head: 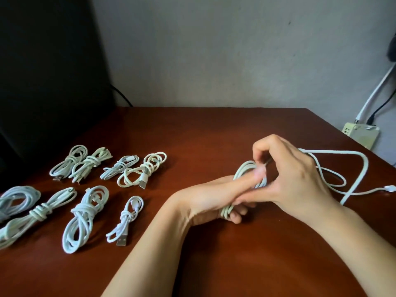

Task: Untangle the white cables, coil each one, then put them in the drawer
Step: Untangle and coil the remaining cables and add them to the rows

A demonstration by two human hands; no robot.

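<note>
Left hand (pixel 210 200), nearest the viewer, grips the wound part of a white cable (pixel 246 170), its loops pinned between thumb and curled fingers just above the surface (pixel 214 264). Right hand (pixel 295 179), just beyond, pinches the running strand where it meets the loops. For a neat turn, the left grip should probably keep the loops flat while the right feeds the strand under even tension. Coiled cables (pixel 85 213) lie in two rows at left. The loose tail (pixel 362 166) trails right and crosses itself, so it may snag. No drawer is in view.
</note>
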